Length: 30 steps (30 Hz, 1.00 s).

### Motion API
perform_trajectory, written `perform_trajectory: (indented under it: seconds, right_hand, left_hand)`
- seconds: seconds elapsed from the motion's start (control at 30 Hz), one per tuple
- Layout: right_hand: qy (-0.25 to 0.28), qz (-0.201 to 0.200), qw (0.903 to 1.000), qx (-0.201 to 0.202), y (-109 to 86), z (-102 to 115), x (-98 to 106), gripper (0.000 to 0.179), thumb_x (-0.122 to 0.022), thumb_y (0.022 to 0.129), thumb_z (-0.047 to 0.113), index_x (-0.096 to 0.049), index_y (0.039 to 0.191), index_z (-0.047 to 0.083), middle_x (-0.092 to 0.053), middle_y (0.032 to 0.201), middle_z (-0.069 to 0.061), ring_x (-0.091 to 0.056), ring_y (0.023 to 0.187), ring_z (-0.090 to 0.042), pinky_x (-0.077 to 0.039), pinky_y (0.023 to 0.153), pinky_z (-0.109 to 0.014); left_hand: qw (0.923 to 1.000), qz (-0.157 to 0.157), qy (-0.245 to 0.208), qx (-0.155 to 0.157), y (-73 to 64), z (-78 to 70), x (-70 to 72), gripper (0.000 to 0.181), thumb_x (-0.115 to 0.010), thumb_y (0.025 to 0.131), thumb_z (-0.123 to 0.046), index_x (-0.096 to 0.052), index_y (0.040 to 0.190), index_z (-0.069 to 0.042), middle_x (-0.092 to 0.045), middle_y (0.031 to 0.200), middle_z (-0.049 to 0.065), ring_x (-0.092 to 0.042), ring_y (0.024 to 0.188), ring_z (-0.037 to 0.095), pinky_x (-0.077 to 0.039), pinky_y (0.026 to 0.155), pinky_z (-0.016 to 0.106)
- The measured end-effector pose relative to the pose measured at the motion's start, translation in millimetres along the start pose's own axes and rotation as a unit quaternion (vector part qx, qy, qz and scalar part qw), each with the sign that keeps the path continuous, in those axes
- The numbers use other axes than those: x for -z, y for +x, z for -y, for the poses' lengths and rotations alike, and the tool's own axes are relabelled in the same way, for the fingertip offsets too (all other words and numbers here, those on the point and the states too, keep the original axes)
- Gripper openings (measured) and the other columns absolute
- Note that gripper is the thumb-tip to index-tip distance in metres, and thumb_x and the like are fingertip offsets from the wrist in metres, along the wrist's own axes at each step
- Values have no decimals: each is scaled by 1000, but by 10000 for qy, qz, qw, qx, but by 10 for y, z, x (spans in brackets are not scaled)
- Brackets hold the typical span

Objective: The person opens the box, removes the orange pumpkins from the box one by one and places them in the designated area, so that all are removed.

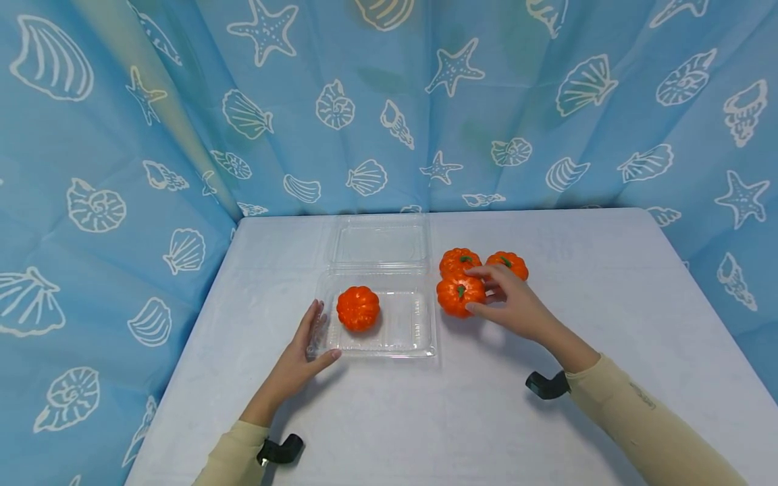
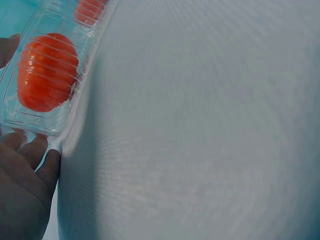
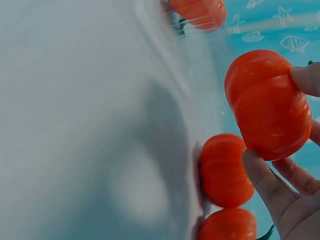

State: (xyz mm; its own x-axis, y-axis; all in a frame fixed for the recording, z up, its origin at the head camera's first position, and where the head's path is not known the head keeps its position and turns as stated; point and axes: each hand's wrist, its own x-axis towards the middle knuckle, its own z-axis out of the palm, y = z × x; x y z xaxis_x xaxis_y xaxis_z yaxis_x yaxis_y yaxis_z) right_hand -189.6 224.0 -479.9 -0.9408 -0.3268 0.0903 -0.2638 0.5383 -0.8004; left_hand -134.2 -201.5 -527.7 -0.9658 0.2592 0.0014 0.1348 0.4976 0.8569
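Observation:
My right hand [image 1: 510, 304] pinches a small orange pumpkin [image 1: 458, 295] with a green stem between thumb and fingertips. In the right wrist view that pumpkin [image 3: 268, 105] is held above the table, apart from two others. Those two, a pumpkin [image 1: 458, 260] and another pumpkin [image 1: 509, 263], sit on the table just behind. A clear plastic clamshell container [image 1: 401, 351] lies with its lid folded back. Inside its left half rests one pumpkin [image 1: 358, 309], no stem showing on top. My left hand [image 1: 300, 361] rests at the container's left wall, fingers extended, thumb by the front edge.
A white cloth covers the table [image 1: 486, 425]. The container's lid [image 1: 379, 239] lies flat toward the back edge. Blue curtains [image 1: 389, 121] with shell and starfish prints hang behind and at the sides. Each wrist wears a black camera [image 1: 547, 385].

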Motion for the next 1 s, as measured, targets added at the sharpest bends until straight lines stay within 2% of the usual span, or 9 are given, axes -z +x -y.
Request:
perform_trajectory:
  seconds: [0.17,0.53,0.73,1.0]
  right_hand:
    - [-70,115,9997,-215,-51,-119,-34,57,-81,89,30,-56,139,15,-52,142,-13,-60,117,-34,-56,95,-50]
    - [-29,215,9990,-383,-81,-290,-146,59,-81,89,29,-55,139,14,-57,140,-14,-62,117,-35,-56,95,-49]
    - [-167,161,9986,-465,-72,-332,-169,60,-80,90,32,-54,141,14,-60,135,-13,-61,116,-33,-55,97,-50]
    - [-220,113,9982,-547,-83,-346,-184,63,-80,89,34,-54,144,14,-60,138,-15,-62,118,-34,-54,98,-50]
  left_hand:
    - [10000,-15,31,-16,0,-11,3,102,-77,91,-34,-9,165,-15,-16,170,5,-20,155,30,-14,121,61]
    - [10000,-12,48,58,-9,-26,-1,105,-77,90,-37,-7,165,-16,-16,170,3,-21,154,28,-14,122,59]
    - [9999,9,68,106,-10,-43,8,105,-77,90,-37,-6,165,-18,-16,170,1,-21,155,25,-14,122,59]
    - [9999,5,92,143,-10,-47,9,106,-78,89,-38,-6,165,-18,-17,170,1,-21,155,24,-14,122,59]
